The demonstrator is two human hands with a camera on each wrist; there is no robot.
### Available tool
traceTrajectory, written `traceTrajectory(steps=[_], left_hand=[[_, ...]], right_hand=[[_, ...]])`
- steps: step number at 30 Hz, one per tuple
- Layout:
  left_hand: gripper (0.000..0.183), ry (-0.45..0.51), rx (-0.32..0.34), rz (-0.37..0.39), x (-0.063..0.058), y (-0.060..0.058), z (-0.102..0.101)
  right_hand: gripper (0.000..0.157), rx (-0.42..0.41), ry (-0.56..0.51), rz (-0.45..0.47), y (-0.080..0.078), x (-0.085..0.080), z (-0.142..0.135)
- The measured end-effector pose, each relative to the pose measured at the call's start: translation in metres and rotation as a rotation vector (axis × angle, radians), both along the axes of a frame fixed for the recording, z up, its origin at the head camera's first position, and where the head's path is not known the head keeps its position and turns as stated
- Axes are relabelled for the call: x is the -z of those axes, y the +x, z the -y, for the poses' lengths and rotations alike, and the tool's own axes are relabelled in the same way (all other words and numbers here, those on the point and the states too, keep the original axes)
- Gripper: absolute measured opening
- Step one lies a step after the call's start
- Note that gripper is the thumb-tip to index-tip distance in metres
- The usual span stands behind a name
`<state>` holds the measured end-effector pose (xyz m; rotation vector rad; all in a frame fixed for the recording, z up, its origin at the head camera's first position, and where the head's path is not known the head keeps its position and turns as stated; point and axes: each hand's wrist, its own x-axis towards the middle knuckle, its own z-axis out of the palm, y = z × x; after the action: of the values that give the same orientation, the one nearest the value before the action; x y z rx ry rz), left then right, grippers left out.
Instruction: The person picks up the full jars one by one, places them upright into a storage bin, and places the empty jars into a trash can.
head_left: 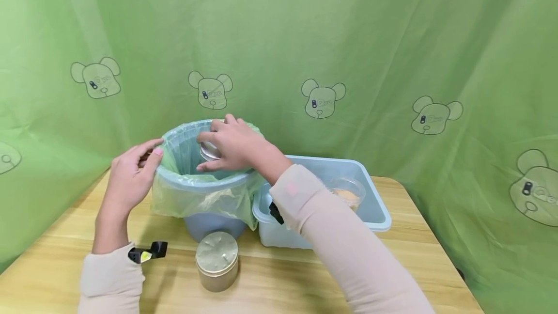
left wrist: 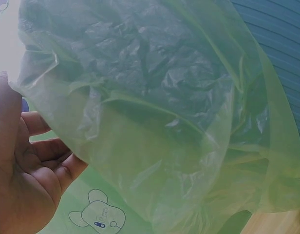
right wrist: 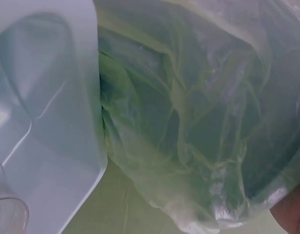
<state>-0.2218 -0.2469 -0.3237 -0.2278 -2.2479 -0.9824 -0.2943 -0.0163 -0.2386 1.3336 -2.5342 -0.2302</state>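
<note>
A blue trash bin, lined with a thin green trash bag folded over its rim, stands on the table. At the bin's left side, my left hand grips the bag-covered rim with thumb and fingers. In the left wrist view, the bag partly covers the fingers of that hand. My right hand reaches over the bin's opening and holds a clear, shiny round container, mostly hidden by the hand. The right wrist view shows the bag's outside and only a sliver of the hand.
A round lidded canister stands in front of the bin. To the right is a light blue tub holding a clear plastic container with orange contents. Green curtain surrounds the wooden table.
</note>
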Motion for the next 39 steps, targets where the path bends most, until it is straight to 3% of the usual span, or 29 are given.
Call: traceTrajectory(steps=[5,22,32,39], left_hand=[[0.039,0.001,-0.003,-0.001,-0.001,-0.001,-0.001],[0.038,0.013,0.007,0.005,-0.001,-0.001,-0.001],[0.040,0.006,0.001,0.020,0.000,0.001,0.000],[0.042,0.004,0.001,0.018,0.001,-0.001,0.001]], right_hand=[[0.078,0.003,-0.006,-0.007,-0.001,0.000,0.001],[0.063,-0.065,0.030,-0.146,0.027,-0.026,-0.009],[0.059,-0.166,0.051,-0.232,0.055,-0.035,-0.017],[0.059,-0.276,0.076,-0.265,0.073,-0.028,-0.019]])
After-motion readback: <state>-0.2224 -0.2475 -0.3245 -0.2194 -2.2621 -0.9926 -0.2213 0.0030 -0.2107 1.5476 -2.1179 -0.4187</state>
